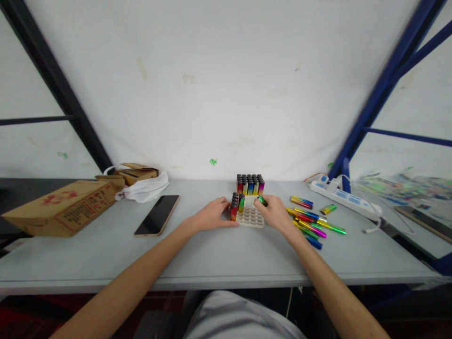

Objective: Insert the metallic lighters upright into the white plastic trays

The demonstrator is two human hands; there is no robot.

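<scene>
My right hand (275,213), right of the frame's middle, pinches a green lighter (262,201); my fingers cover much of it, so only a short shiny length shows. My left hand (213,214) curves around the left end of the tray (251,218), thumb along the near corner. I cannot tell whether those fingers press the tray or the standing lighters (234,213), since the far fingertips are partly hidden behind them. Both my forearms run off the bottom edge of the frame. The cardboard box (63,209) at the left hides part of what lies behind it, and the clear plastic (399,190) at the far right is too jumbled to make out. Blur softens the loose lighters (312,223) right of centre, and their overlapping keeps me from counting them.

The tray sits at the centre of the frame on the grey counter (197,261), pale, off-white, with rows of round holes. At its left side the standing lighters are upright, black-topped, with red, yellow and green metallic bodies. Just behind the tray stands a tight block of lighters (250,185), black tops level, coloured red, blue, yellow and purple.
</scene>
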